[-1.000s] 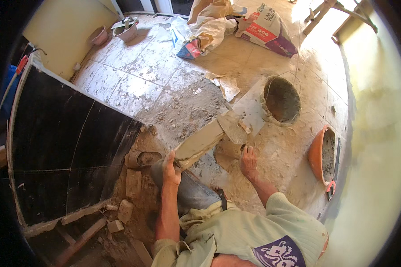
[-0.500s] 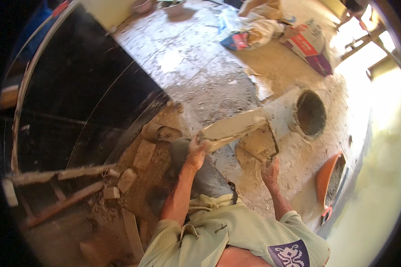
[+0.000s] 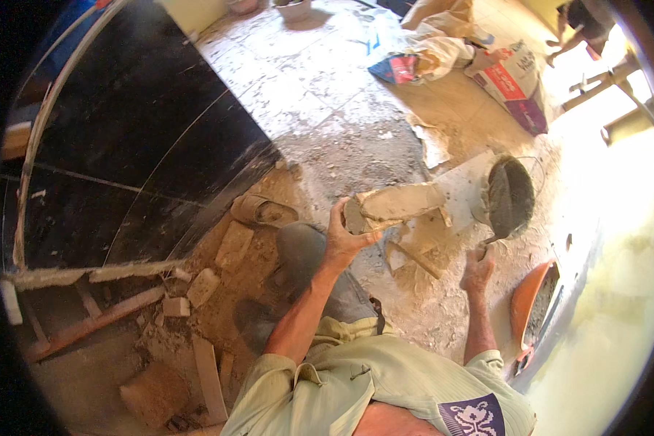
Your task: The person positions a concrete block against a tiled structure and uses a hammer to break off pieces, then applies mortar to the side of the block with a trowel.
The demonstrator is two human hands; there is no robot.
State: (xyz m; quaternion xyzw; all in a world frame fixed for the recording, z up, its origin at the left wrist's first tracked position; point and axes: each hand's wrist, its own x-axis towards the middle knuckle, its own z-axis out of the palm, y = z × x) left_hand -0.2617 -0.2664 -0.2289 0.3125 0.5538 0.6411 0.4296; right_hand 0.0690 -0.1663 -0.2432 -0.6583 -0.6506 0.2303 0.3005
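My left hand (image 3: 344, 236) grips one end of a long tan brick (image 3: 403, 203), fingers and thumb around its grey, mortar-smeared end. The brick is held above my knee, its far end pointing toward the bucket. My right hand (image 3: 478, 269) is closed on the handle of a trowel (image 3: 511, 200). The trowel's blade, coated in grey mortar, is at the mouth of the bucket (image 3: 479, 201) and covers much of its opening. Below the brick, a wooden strip (image 3: 418, 260) lies on the dusty floor.
An orange basin (image 3: 528, 298) with grey mix stands to the right by the wall. Black panelling (image 3: 145, 138) fills the left, with broken bricks (image 3: 205, 287) below it. Bags (image 3: 512, 83) lie at the back; another person (image 3: 585, 29) is at the far right.
My right hand has moved right and forward, bringing the trowel from beside the brick to the bucket. My left hand has shifted slightly right and now wraps the brick's end.
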